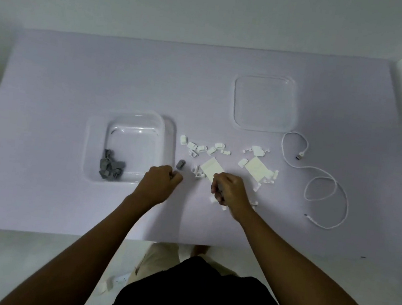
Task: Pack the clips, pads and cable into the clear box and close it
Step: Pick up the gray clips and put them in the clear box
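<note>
The clear box (169, 133) stands open left of centre, with several grey clips (112, 168) heaped in its near left corner. One grey clip (180, 164) lies on the table just right of the box. My left hand (159, 181) is closed beside it, a small grey piece at the fingertips. My right hand (230, 192) is closed over something dark among the white clips (204, 148). Two pale pads (211, 171) (256, 167) lie flat between the clips. The white cable (328, 178) curls at the right.
The clear lid (264, 103) lies flat at the back right, apart from the box. More white clips (271, 177) are scattered near the right pad and under my right hand. The table's near edge runs just below my forearms.
</note>
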### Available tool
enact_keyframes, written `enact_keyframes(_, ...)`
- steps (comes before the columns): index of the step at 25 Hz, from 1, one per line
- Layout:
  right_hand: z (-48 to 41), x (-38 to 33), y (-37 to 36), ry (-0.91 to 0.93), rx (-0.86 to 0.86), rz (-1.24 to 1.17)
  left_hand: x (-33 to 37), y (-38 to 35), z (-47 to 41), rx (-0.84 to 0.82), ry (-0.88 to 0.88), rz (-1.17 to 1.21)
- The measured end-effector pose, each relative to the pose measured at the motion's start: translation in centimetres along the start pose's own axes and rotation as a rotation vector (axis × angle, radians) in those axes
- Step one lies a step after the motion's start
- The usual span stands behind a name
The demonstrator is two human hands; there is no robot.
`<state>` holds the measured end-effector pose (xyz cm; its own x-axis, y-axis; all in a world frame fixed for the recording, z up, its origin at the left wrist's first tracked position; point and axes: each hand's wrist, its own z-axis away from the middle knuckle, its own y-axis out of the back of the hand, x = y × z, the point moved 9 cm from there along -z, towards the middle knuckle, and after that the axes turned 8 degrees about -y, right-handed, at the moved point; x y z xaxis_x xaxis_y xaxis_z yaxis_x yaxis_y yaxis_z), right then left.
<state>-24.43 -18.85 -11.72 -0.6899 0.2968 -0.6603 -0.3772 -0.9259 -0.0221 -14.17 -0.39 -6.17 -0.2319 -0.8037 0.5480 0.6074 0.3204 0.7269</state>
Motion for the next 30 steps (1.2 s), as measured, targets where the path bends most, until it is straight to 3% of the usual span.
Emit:
enact_keyframes(2,-1.1,-1.5,-2.5,0.108,0.04,0.172,-2.8,2.9,0.4,0.042,0.013,-0.034)
enact_keyframes(5,-2.2,-3.9,-6.7,0.396,0.206,0.712,-7.6,6.6,1.4,0.086,0.135,-0.033)
enact_keyframes(8,-4.2,-4.4,-10.2,0.373,0.173,1.139,-11.4,9.4,2.6,0.114,0.206,-0.049)
enact_keyframes(10,-5.3,-4.9,-11.9,0.382,0.126,1.207,-13.3,11.1,3.1,0.114,0.209,-0.112)
enact_keyframes(14,-7.7,-5.1,-13.2,0.448,0.147,1.296,-14.3,10.5,1.4,-0.114,-0.012,-0.603)
enact_keyframes(16,-8.7,-5.1,-11.9,0.388,0.208,1.157,-13.8,9.4,0.0,-0.255,-0.123,-0.675)
enact_keyframes(20,-5.0,-9.7,-7.3,0.458,0.582,0.505,-14.0,8.3,-2.6,-0.401,-0.192,-0.765)
enact_keyframes(22,-3.2,-11.5,-6.6,0.443,0.677,0.227,-15.3,7.4,-3.2,-0.5,-0.222,-0.878)
enact_keyframes(25,-3.3,-12.9,-10.7,0.337,0.518,-0.023,-16.1,6.3,-3.1,-0.559,-0.31,-0.953)
enact_keyframes(30,-5.0,-11.9,-21.2,0.144,0.2,-0.009,-14.9,8.0,-1.4,-0.468,-0.416,-0.906)
